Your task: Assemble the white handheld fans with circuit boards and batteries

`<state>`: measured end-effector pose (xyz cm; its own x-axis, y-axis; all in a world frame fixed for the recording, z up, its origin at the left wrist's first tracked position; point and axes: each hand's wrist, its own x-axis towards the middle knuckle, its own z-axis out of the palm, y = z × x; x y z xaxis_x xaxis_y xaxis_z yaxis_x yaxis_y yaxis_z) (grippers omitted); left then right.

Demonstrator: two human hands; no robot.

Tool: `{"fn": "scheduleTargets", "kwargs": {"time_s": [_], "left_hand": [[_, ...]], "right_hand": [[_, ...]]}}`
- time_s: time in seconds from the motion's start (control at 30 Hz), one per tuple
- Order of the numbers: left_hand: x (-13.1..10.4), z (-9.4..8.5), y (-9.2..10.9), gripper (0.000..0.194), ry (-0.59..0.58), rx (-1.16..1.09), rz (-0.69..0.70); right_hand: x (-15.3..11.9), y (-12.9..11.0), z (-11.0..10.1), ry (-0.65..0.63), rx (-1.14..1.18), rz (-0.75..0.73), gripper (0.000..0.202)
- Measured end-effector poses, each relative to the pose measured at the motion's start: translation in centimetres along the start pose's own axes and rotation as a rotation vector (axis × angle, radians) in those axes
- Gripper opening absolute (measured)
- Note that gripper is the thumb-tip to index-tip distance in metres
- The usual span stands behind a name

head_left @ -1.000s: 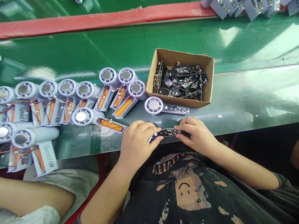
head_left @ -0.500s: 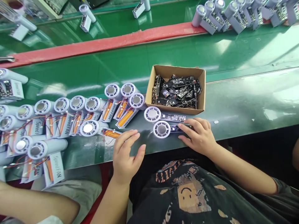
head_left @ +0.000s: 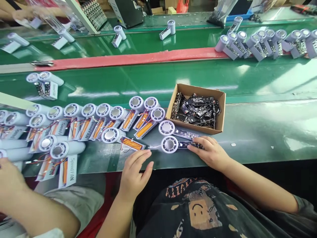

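From the head view, I see the right hand (head_left: 210, 152) touching a circuit board (head_left: 184, 144); the left hand (head_left: 135, 172), apparently empty, hovers near an orange-cored housing (head_left: 133, 143).

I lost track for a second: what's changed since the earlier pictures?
The nearer fan unit moved away from the body to beside the farther fan unit. The left hand let go; the right hand still touches its circuit board. The cardboard box stayed put.
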<state>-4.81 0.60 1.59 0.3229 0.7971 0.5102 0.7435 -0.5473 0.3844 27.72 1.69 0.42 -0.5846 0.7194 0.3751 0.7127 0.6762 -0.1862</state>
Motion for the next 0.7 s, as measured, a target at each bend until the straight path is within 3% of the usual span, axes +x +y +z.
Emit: {"fn": "scheduleTargets", "kwargs": {"time_s": [0.1, 0.23, 0.33, 0.43, 0.57, 0.7], "left_hand": [[0.5, -0.3, -0.3, 0.032, 0.014, -0.003, 0.014], [1.3, -0.9, 0.0, 0.032, 0.008, 0.040, 0.067], [2.8, 0.3, 1.7, 0.034, -0.050, 0.081, 0.168], [4.5, 1.9, 3.3, 0.039, -0.137, 0.143, 0.145], [5.3, 2.3, 3.0, 0.032, -0.140, 0.121, 0.093], [4.8, 1.7, 2.1, 0.035, -0.112, 0.097, 0.075]], "right_hand": [[1.4, -0.2, -0.4, -0.001, -0.023, -0.019, 0.034], [2.2, 1.6, -1.3, -0.099, 0.040, -0.154, 0.039], [2.0, 2.3, -1.5, -0.074, 0.036, -0.188, 0.033], [2.1, 1.7, -1.4, -0.041, 0.060, -0.171, 0.034], [3.2, 0.9, -1.6, -0.205, 0.128, -0.060, 0.058], [3.2, 1.3, -1.8, -0.286, 0.185, -0.077, 0.048]]}}
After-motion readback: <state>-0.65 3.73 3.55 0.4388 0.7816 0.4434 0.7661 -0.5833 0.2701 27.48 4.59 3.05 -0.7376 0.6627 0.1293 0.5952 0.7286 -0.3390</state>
